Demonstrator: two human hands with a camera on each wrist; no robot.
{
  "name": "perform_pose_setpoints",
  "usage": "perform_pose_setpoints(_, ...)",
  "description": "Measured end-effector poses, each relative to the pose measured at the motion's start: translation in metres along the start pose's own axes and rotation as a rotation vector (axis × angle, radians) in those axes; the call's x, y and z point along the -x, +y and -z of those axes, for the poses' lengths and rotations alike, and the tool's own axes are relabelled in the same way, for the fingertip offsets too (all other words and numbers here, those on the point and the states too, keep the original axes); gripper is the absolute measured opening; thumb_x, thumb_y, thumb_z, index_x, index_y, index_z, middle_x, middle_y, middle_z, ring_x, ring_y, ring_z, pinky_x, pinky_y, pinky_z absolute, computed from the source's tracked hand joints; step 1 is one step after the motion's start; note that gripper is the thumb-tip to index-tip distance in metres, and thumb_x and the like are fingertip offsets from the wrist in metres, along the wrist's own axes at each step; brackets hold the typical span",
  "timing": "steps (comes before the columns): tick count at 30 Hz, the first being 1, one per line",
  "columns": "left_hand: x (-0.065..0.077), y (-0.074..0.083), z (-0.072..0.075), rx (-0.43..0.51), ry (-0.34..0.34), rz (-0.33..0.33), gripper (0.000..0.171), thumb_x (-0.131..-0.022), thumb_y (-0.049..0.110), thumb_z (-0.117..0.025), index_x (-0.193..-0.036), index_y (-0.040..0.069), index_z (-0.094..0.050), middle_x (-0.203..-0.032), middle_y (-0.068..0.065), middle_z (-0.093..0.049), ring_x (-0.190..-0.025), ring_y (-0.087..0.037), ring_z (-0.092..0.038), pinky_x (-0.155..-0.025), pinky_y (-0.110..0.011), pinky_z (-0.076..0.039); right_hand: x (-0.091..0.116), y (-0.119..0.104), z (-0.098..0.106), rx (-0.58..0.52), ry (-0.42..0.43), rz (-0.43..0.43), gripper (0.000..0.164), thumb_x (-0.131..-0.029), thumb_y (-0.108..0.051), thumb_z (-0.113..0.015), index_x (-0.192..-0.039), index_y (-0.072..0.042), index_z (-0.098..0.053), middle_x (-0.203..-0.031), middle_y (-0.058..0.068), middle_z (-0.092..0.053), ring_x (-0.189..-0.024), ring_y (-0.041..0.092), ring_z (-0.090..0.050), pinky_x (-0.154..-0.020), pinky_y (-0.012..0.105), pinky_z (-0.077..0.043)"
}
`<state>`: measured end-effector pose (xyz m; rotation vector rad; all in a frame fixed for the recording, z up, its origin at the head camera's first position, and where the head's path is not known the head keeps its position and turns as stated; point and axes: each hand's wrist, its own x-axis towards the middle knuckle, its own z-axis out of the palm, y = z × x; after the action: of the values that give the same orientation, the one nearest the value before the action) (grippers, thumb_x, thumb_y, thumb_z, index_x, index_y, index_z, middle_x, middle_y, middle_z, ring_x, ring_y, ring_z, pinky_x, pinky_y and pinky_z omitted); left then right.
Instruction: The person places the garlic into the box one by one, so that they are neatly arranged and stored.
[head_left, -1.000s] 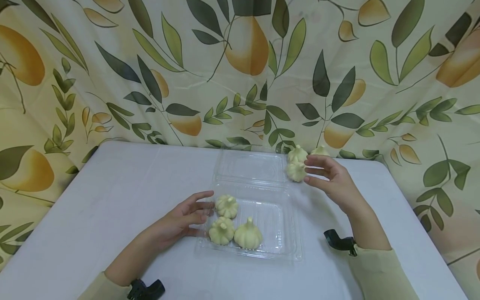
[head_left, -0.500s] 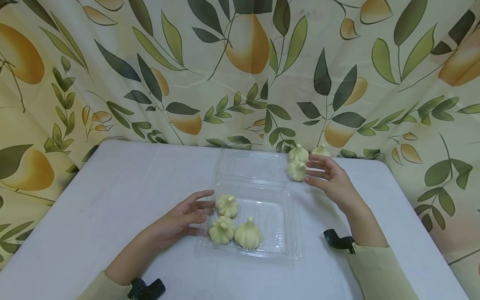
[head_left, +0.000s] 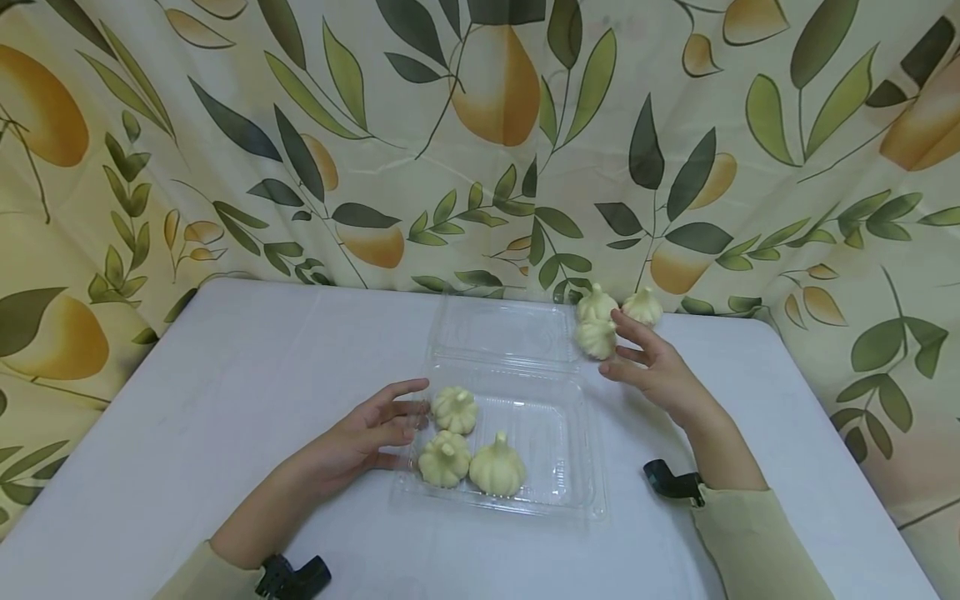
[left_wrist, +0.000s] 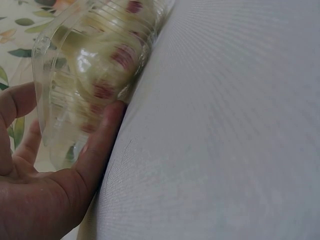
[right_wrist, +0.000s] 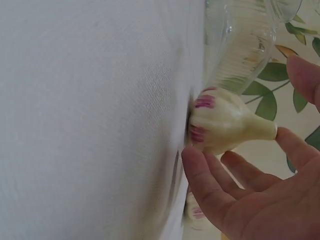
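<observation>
My left hand (head_left: 367,433) rests with relaxed fingers along the left wall of an open clear plastic clamshell container (head_left: 577,508). In the left wrist view its fingers (left_wrist: 107,122) touch the container's side. Inside, at the left, lie three pale garlic bulbs: a back garlic bulb (head_left: 454,410), a front-left garlic bulb (head_left: 444,460) and a garlic bulb (head_left: 498,467) beside it. My right hand (head_left: 660,371) reaches round a garlic bulb (right_wrist: 225,122) on the table. Its fingertips touch or nearly touch that purple-marked bulb, while the thumb stands apart.
Two more bulbs lie at the back edge: a garlic bulb (head_left: 596,302) behind the reached one and a garlic bulb (head_left: 642,307) to its right. The container's lid (head_left: 502,329) lies flat behind its base. A fruit-patterned cloth (head_left: 480,208) hangs behind the white table (head_left: 247,375).
My right hand has shifted slightly toward the viewer, with its thumb moving left beside the nearest garlic bulb; the right-hand rear bulb now shows more fully. My left hand stays at the container.
</observation>
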<state>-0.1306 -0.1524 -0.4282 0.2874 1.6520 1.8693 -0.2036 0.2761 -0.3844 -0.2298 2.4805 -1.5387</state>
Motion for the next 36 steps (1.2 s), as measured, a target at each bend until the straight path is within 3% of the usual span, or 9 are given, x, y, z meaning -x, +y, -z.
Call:
perform_pose_setpoints(5, 0.0002, 0.0004, -0.0003, 0.006, -0.006, -0.004, 0.068, -0.099, 0.009, -0.055, -0.158, 0.022, -0.024, -0.158, -0.018, -0.028, -0.142, -0.037, -0.031, -0.096, -0.050, -0.051, 0.0004, 0.0004, -0.0005, 0.017, 0.004, 0.002, 0.074, -0.093, -0.017, -0.071, -0.154, -0.012, -0.030, -0.163, 0.019, -0.020, -0.142, 0.051, -0.030, -0.106, 0.066, -0.036)
perform_pose_setpoints(8, 0.0004, 0.0005, -0.0002, 0.008, -0.009, -0.006, 0.068, -0.099, 0.008, -0.055, -0.158, 0.022, -0.023, -0.158, -0.018, -0.028, -0.143, -0.037, -0.031, -0.096, -0.050, -0.051, 0.0012, 0.0002, -0.0003, 0.028, 0.017, -0.002, 0.053, -0.094, -0.017, -0.069, -0.137, -0.004, -0.042, -0.162, 0.016, -0.022, -0.139, 0.048, -0.035, -0.104, 0.055, -0.043)
perform_pose_setpoints(11, 0.0004, 0.0001, 0.0001, 0.006, -0.009, -0.005, 0.068, -0.099, 0.009, -0.055, -0.158, 0.022, -0.023, -0.158, -0.018, -0.028, -0.143, -0.037, -0.031, -0.097, -0.050, -0.051, 0.0012, 0.0004, -0.0004, 0.042, 0.018, -0.008, 0.041, -0.094, -0.018, -0.069, -0.124, -0.001, -0.046, -0.163, 0.016, -0.024, -0.136, 0.046, -0.040, -0.100, 0.045, -0.043)
perform_pose_setpoints(14, 0.0003, -0.0004, 0.0004, 0.004, -0.007, -0.005, 0.068, -0.099, 0.009, -0.055, -0.158, 0.022, -0.024, -0.158, -0.017, -0.028, -0.143, -0.037, -0.031, -0.097, -0.050, -0.051, 0.0006, 0.0011, -0.0009, 0.042, 0.007, -0.009, 0.043, -0.094, -0.018, -0.069, -0.126, 0.000, -0.047, -0.158, 0.017, -0.031, -0.136, 0.045, -0.041, -0.101, 0.045, -0.043)
perform_pose_setpoints(18, -0.0003, -0.0011, 0.0009, 0.008, -0.006, -0.005, 0.068, -0.099, 0.009, -0.056, -0.158, 0.022, -0.024, -0.158, -0.017, -0.028, -0.143, -0.037, -0.031, -0.097, -0.050, -0.051, -0.0001, 0.0025, -0.0017, 0.045, -0.014, -0.013, 0.058, -0.093, -0.019, -0.071, -0.141, -0.003, -0.043, -0.149, 0.018, -0.039, -0.138, 0.044, -0.039, -0.103, 0.051, -0.043)
perform_pose_setpoints(22, -0.0010, -0.0016, 0.0012, 0.011, -0.005, -0.003, 0.068, -0.099, 0.009, -0.056, -0.158, 0.022, -0.024, -0.158, -0.017, -0.029, -0.142, -0.037, -0.032, -0.097, -0.051, -0.051, 0.0003, 0.0036, -0.0014, 0.053, -0.032, -0.023, 0.065, -0.092, -0.019, -0.072, -0.148, -0.008, -0.041, -0.150, 0.018, -0.039, -0.137, 0.044, -0.041, -0.103, 0.052, -0.043)
perform_pose_setpoints(27, -0.0010, -0.0014, 0.0015, 0.008, -0.005, 0.001, 0.068, -0.099, 0.009, -0.056, -0.158, 0.023, -0.024, -0.158, -0.016, -0.029, -0.143, -0.037, -0.031, -0.097, -0.051, -0.051, 0.0021, 0.0039, -0.0002, 0.038, -0.053, -0.055, 0.064, -0.091, -0.018, -0.073, -0.148, -0.008, -0.044, -0.149, 0.023, -0.034, -0.136, 0.046, -0.043, -0.104, 0.054, -0.041)
perform_pose_setpoints(31, -0.0008, -0.0013, 0.0017, 0.010, -0.009, 0.002, 0.068, -0.099, 0.009, -0.056, -0.158, 0.022, -0.024, -0.158, -0.016, -0.028, -0.143, -0.037, -0.030, -0.097, -0.051, -0.051, 0.0018, 0.0052, 0.0003, 0.039, -0.066, -0.071, 0.061, -0.091, -0.019, -0.073, -0.145, -0.009, -0.047, -0.154, 0.020, -0.033, -0.139, 0.048, -0.037, -0.106, 0.060, -0.039)
perform_pose_setpoints(36, -0.0007, -0.0011, 0.0014, 0.011, -0.006, 0.001, 0.069, -0.099, 0.010, -0.056, -0.158, 0.022, -0.024, -0.158, -0.017, -0.028, -0.143, -0.037, -0.031, -0.097, -0.051, -0.051, 0.0013, 0.0066, -0.0007, 0.084, -0.074, -0.036, 0.047, -0.093, -0.019, -0.070, -0.136, -0.008, -0.056, -0.149, 0.016, -0.046, -0.136, 0.043, -0.043, -0.102, 0.055, -0.043)
